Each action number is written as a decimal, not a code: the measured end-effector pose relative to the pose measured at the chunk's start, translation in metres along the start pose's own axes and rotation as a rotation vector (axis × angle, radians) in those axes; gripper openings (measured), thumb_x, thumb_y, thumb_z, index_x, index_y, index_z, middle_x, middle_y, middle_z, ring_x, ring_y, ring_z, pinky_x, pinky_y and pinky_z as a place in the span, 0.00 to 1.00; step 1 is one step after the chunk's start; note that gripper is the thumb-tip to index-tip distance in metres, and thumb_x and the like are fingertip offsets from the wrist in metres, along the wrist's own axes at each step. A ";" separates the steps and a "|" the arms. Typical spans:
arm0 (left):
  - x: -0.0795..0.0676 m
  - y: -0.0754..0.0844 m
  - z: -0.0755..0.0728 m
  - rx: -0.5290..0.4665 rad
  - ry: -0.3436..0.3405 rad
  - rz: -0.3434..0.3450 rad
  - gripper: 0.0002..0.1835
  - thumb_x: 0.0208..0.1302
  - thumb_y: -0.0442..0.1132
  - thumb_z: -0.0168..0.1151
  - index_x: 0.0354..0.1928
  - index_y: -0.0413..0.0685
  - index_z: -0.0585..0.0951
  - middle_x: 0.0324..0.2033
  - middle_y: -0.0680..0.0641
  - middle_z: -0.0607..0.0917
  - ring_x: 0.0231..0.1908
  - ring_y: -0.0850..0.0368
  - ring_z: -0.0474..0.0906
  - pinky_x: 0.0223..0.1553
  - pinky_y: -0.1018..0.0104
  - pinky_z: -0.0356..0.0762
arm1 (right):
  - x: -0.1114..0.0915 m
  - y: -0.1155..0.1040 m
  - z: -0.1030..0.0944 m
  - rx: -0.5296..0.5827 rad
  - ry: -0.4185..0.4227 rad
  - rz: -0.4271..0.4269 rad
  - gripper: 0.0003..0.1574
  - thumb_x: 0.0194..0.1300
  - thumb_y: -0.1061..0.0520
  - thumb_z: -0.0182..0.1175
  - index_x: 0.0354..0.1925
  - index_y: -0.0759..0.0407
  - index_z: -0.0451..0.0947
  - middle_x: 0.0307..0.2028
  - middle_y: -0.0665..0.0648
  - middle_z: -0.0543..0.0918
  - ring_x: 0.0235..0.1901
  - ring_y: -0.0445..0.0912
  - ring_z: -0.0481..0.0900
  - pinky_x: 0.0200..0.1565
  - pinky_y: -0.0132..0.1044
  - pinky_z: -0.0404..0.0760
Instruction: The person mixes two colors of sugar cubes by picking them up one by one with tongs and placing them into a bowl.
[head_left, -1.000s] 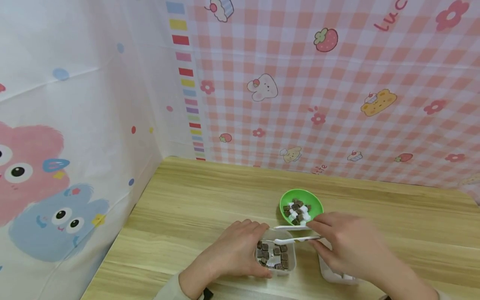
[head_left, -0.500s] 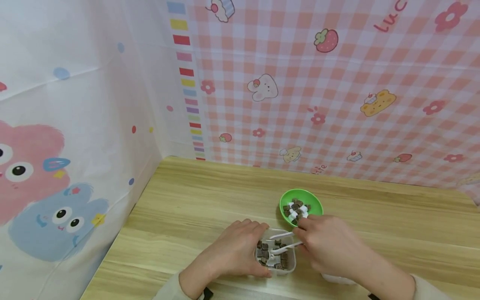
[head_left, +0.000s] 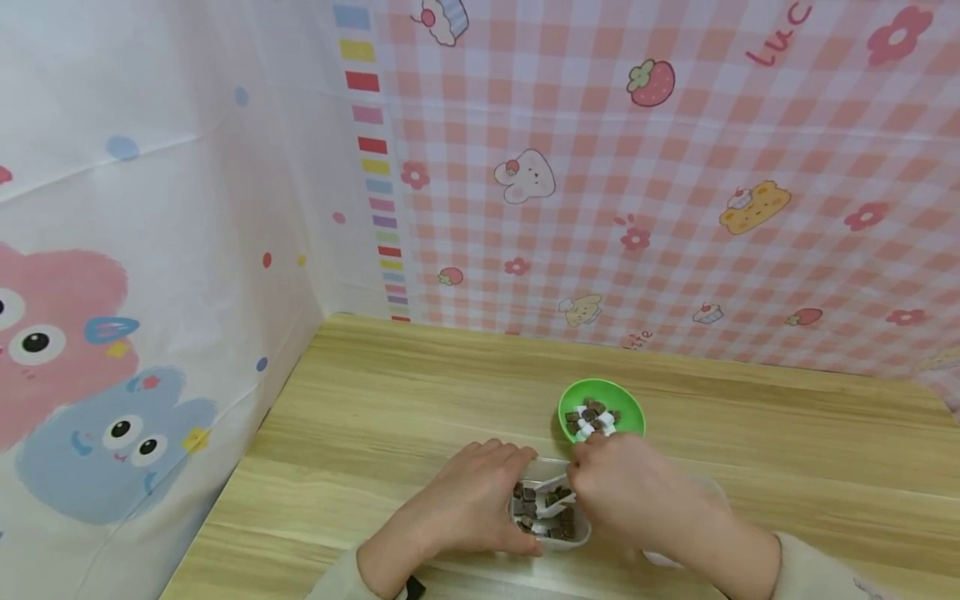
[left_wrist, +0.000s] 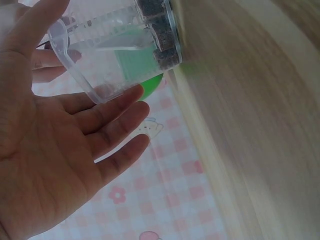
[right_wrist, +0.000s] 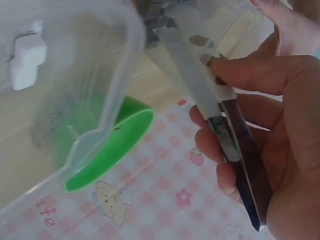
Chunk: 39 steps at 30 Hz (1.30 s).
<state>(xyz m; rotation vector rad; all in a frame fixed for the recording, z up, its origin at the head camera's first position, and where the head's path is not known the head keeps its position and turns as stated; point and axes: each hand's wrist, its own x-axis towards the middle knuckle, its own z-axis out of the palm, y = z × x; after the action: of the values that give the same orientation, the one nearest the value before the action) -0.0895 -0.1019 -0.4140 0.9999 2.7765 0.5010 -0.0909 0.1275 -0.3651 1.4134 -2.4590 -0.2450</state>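
Note:
My left hand [head_left: 465,500] holds a clear plastic box [left_wrist: 80,80] by its side, thumb at the front and fingers at the back. Brown cubes [head_left: 527,507] lie inside this box along both sides. With my right hand [head_left: 630,496] I grip metal tongs [right_wrist: 245,140] that have white arms, thumb on one side and curled fingers on the other. The white tips [head_left: 553,502] reach down into the box beside brown cubes at its right; whether they pinch one I cannot tell. Just behind stands a green bowl [head_left: 636,407] with brown and white cubes mixed in it.
Right of the box, mostly under my right forearm, is a second clear box [right_wrist: 132,45] with white cubes [right_wrist: 27,60]. The wooden table [head_left: 420,383] ends at a pink checked cloth [head_left: 585,183] behind and a white printed cloth [head_left: 187,250] on the left.
My right hand has moved left and down, bringing the tongs from above the box's rim into it. The gap between the tips has narrowed. My left hand has stayed in place.

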 end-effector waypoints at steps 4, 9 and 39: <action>0.000 0.000 0.001 0.002 0.006 0.003 0.53 0.42 0.69 0.82 0.68 0.46 0.77 0.54 0.53 0.85 0.53 0.59 0.77 0.55 0.62 0.76 | 0.005 -0.004 -0.002 -0.052 -0.025 0.000 0.13 0.37 0.61 0.72 0.15 0.51 0.75 0.20 0.48 0.75 0.18 0.43 0.70 0.18 0.35 0.71; 0.000 0.000 0.001 0.005 0.010 0.008 0.53 0.42 0.68 0.82 0.67 0.45 0.77 0.54 0.53 0.85 0.52 0.60 0.77 0.55 0.63 0.76 | 0.007 -0.006 -0.004 -0.086 -0.038 -0.003 0.14 0.36 0.62 0.71 0.14 0.49 0.75 0.20 0.47 0.75 0.18 0.43 0.71 0.20 0.35 0.73; 0.001 0.001 0.001 -0.005 -0.003 -0.008 0.53 0.42 0.68 0.82 0.68 0.46 0.77 0.56 0.53 0.84 0.54 0.59 0.76 0.57 0.61 0.76 | -0.052 0.050 -0.014 0.160 0.459 0.263 0.39 0.83 0.35 0.42 0.39 0.58 0.89 0.34 0.51 0.88 0.24 0.42 0.84 0.20 0.37 0.78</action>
<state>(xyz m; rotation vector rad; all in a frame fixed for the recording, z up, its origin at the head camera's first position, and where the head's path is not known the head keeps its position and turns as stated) -0.0891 -0.1007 -0.4142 0.9878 2.7742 0.5040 -0.1022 0.1976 -0.3463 1.0383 -2.2719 0.3063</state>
